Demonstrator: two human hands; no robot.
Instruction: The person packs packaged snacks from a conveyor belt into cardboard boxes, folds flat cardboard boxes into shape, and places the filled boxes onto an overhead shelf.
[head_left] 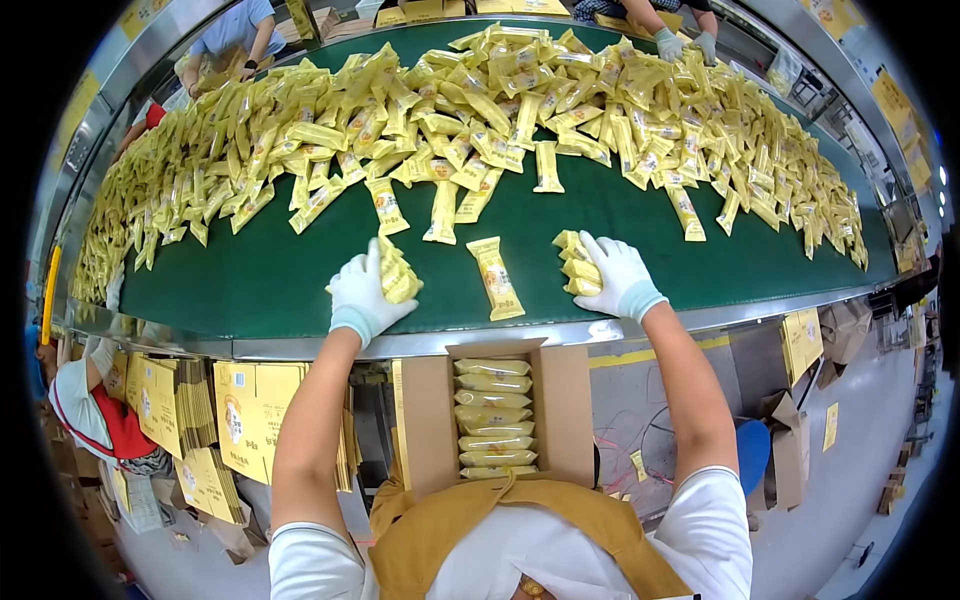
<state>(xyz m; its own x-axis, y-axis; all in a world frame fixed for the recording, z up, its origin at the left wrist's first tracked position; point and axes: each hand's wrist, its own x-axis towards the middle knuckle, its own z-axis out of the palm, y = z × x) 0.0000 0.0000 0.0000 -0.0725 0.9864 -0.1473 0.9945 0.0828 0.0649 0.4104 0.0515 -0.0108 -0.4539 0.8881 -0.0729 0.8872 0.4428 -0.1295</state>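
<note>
Green conveyor belt with a smooth, bare front strip (pixel 250 275) spreads out beneath and beyond my hands, edged on my side by a shiny metal rail (pixel 300 342). My left hand (pixel 362 292), in a white knit glove with a pale cuff, is curled around a bundle of shiny yellow plastic-wrapped packets (pixel 399 277); my right hand (pixel 622 276), gloved alike, grips a second yellow bundle (pixel 578 264) on its inner side. Between them, touching neither, one long yellow packet (pixel 495 279) lies alone on the belt. Below and between my hands, nearer my body, a brown cardboard carton (pixel 566 415) stands with its flaps open, and a column of the same yellow packets (pixel 495 413) already lies inside. I judge this carton partly done: that column covers most of the bottom I see, but I cannot tell how many layers sit underneath, and the flaps are not yet closed. Far more is left: past my fingertips, a broad, loose heap of yellow packets (pixel 480 100) curves across the belt, and at its far side, beyond my right hand, another person's gloved hand (pixel 669 45) is at the heap.
</note>
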